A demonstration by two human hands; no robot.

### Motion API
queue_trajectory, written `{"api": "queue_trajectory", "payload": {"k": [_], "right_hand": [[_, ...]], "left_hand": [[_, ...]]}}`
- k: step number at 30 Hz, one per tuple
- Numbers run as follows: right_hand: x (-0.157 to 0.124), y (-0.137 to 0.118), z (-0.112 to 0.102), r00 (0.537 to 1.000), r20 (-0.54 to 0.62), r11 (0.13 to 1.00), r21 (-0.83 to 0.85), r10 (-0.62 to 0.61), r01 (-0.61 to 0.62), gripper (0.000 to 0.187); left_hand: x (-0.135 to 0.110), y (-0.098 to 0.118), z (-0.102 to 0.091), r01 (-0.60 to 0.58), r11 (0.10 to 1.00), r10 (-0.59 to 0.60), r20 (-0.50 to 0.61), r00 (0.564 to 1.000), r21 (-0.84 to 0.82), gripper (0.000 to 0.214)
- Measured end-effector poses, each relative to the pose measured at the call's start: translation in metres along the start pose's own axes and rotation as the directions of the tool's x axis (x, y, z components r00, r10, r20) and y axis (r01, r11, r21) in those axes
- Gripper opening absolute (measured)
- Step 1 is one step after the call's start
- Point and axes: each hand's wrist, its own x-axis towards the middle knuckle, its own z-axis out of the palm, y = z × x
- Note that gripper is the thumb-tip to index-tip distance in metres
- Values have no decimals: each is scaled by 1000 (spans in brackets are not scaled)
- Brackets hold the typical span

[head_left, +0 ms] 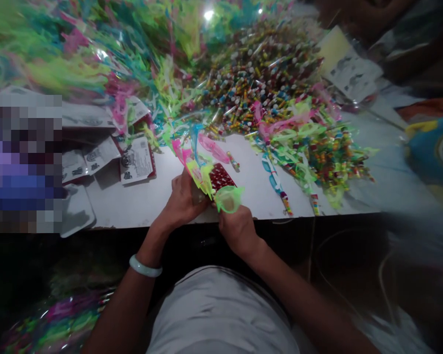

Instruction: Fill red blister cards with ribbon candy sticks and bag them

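Near the table's front edge, my left hand (184, 196) is closed round a bunch of toy plastic glasses (197, 174) in pink, blue and yellow-green. Just to its right, my right hand (239, 228) is closed at a pair of green plastic glasses (229, 199); its fingertips are mostly hidden. Between and beyond the hands lies a dark red patterned card (221, 176). Pink glasses (214, 147) and a small candy tube (233, 161) rest past it. On the right are blue glasses (271, 174) with a candy tube (286, 204) at one end.
A large heap of small candy tubes (258, 73) covers the back of the white table (162, 196). Bags of coloured plastic glasses (77, 49) fill the back left. Printed cards (136, 160) lie at left, more glasses with tubes (310, 152) at right. Another person's arm (372, 14) shows top right.
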Motion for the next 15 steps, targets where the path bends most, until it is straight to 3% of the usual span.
{"api": "queue_trajectory", "payload": {"k": [2,4,7,9,11,13,15], "right_hand": [[1,-5,1,998,-38,999,10,49,-49,30],[4,-2,-3,998,-49,988,149,49,-42,28],[4,24,-22,997,-29,929,366,75,-59,18],[-1,53,-42,967,-88,933,297,238,-203,21],[-10,84,-61,887,-183,906,78,424,-417,29],[-20,109,-75,842,-126,839,-94,525,-537,25],[-27,122,-81,835,26,833,-91,549,-545,17]], "left_hand": [[0,-2,1,-4,1000,4,5,1000,29,72],[0,-3,1,-4,999,4,5,1000,51,66],[0,-2,2,5,998,-4,-20,1000,59,64],[-1,-1,2,10,998,-8,-33,999,68,62],[-4,0,0,14,997,-12,-28,1000,73,65],[-9,3,-1,31,997,-31,-3,1000,65,82],[-13,7,1,89,995,-90,0,996,53,108]]}}
